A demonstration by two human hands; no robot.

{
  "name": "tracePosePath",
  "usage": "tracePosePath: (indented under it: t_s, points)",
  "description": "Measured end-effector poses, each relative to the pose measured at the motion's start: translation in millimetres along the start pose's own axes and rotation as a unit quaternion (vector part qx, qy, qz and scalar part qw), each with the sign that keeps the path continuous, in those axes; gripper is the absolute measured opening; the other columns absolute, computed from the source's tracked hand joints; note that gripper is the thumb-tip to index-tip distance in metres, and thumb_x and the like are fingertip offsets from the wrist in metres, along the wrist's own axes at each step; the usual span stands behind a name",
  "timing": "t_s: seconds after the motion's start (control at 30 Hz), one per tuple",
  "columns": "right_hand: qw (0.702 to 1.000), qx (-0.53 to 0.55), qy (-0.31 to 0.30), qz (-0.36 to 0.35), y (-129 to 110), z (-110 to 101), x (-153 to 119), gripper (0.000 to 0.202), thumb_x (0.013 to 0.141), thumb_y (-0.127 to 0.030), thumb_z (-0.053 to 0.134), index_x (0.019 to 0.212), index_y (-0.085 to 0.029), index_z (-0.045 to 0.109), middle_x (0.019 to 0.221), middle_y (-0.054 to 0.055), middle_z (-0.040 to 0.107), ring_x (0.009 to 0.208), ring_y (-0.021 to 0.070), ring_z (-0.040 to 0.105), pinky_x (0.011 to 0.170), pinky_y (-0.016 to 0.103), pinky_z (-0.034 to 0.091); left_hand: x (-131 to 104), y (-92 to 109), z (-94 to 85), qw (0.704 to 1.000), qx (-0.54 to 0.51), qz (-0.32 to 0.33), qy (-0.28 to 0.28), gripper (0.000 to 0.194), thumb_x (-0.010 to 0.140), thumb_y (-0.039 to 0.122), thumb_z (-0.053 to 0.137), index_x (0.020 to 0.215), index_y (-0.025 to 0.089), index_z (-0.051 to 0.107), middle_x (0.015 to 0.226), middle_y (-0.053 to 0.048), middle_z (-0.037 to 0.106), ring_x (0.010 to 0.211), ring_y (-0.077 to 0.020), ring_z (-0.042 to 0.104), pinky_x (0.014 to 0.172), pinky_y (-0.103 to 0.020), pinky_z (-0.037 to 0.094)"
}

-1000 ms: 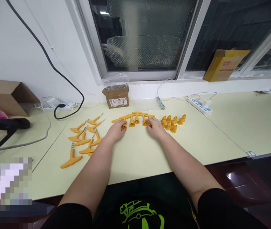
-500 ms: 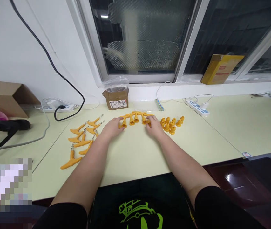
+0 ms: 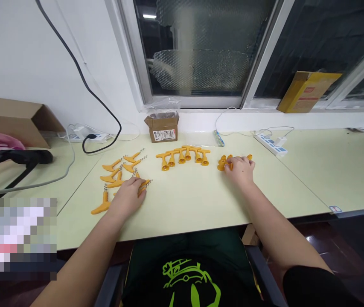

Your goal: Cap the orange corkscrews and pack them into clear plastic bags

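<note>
This looks like a small workshop or light assembly room. A long, pale bench (image 3: 184,200), joined from flat panels, runs along a white wall (image 3: 9,51) under a metal-framed window (image 3: 197,102). Similar parts lie on it in batches: loose yellow T-handles (image 3: 113,165) with metal spirals, 6 T-topped cones (image 3: 182,159) in a curved row, and a cluster of small yellow parts (image 3: 221,165). At the back sit 2 power strips (image 3: 269,144), with a black cable (image 3: 120,128) running to the left one. A labelled brown carton (image 3: 164,130) stands by the wall, a yellow box (image 3: 308,91) leans at the window, and bubble-wrap sheeting (image 3: 207,72) shows there too.
</note>
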State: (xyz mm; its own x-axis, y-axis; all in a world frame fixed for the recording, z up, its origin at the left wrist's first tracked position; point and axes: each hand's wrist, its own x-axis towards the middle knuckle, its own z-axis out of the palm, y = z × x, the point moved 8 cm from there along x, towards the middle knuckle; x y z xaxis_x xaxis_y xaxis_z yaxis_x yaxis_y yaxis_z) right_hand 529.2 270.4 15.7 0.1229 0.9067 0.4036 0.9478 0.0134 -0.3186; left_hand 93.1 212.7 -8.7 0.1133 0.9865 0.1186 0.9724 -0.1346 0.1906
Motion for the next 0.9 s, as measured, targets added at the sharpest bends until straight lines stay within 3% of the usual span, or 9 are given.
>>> tracePosePath:
  t_s: [0.17,0.27,0.37,0.47,0.57,0.7,0.8,0.9]
  points:
    - [0.999,0.003,0.033,-0.028,13,-11,-11,0.030,0.087,-0.028,0.055,0.108,-0.020,0.074,0.115,0.013,0.076,0.112,0.0340,0.057,0.096,0.051,0.033,-14,1,-3.3,0.999,0.002,-0.002,0.054,0.043,0.098,0.039,0.042,0.118,0.014,0.071,0.119,-0.017,0.067,0.116,-0.0357,0.062,0.103,-0.050,0.052]
    - [0.999,0.003,0.028,-0.029,23,-12,-19,0.026,0.086,-0.029,0.057,0.103,-0.020,0.074,0.111,0.013,0.076,0.112,0.0348,0.058,0.096,0.052,0.034,-20,0,2.2,1.000,0.001,0.015,0.017,0.046,0.100,0.040,0.039,0.116,0.012,0.071,0.117,-0.017,0.069,0.114,-0.0350,0.064,0.102,-0.050,0.053]
    - [0.999,0.008,0.022,-0.047,29,-7,-26,0.023,0.087,-0.028,0.057,0.100,-0.020,0.073,0.109,0.013,0.076,0.111,0.0350,0.058,0.096,0.053,0.035,-31,6,8.9,0.999,-0.012,0.045,-0.019,0.050,0.100,0.044,0.043,0.130,0.012,0.067,0.131,-0.018,0.067,0.124,-0.0357,0.063,0.108,-0.051,0.052]
    - [0.998,0.019,0.037,-0.056,33,-5,-32,0.025,0.087,-0.028,0.057,0.105,-0.019,0.072,0.110,0.015,0.075,0.110,0.0356,0.059,0.096,0.054,0.039,-51,26,10.6,0.995,-0.040,0.087,-0.005,0.056,0.099,0.044,0.050,0.145,0.015,0.058,0.144,-0.017,0.060,0.134,-0.0348,0.059,0.113,-0.050,0.051]
    - [0.995,0.060,0.046,-0.069,36,-1,-40,0.029,0.086,-0.027,0.057,0.111,-0.017,0.070,0.115,0.017,0.070,0.108,0.0343,0.061,0.095,0.052,0.046,-78,53,13.0,0.986,-0.071,0.148,0.015,0.051,0.099,0.039,0.052,0.145,0.018,0.058,0.147,-0.015,0.057,0.140,-0.0326,0.055,0.119,-0.048,0.047]
    - [0.991,0.128,0.011,-0.044,46,8,-49,0.035,0.087,-0.028,0.056,0.119,-0.018,0.065,0.119,0.016,0.065,0.089,0.0265,0.065,0.087,0.045,0.054,-100,78,21.1,0.972,-0.079,0.219,-0.009,0.050,0.101,0.032,0.050,0.150,0.021,0.055,0.155,-0.013,0.054,0.147,-0.0318,0.049,0.129,-0.058,0.027]
    - [0.990,0.133,-0.040,-0.031,46,17,-54,0.036,0.087,-0.032,0.058,0.120,-0.020,0.063,0.110,0.013,0.067,0.080,0.0250,0.064,0.081,0.044,0.054,-98,82,27.5,0.967,-0.077,0.237,-0.052,0.055,0.104,0.031,0.046,0.159,0.025,0.045,0.163,-0.010,0.047,0.150,-0.0294,0.045,0.130,-0.061,0.022]
    - [0.986,0.138,-0.066,-0.057,32,21,-57,0.033,0.088,-0.032,0.057,0.118,-0.020,0.063,0.106,0.011,0.068,0.082,0.0254,0.064,0.080,0.042,0.053,-82,83,29.2,0.965,-0.088,0.235,-0.076,0.052,0.105,0.034,0.043,0.156,0.023,0.048,0.165,-0.010,0.044,0.150,-0.0276,0.045,0.128,-0.054,0.031]
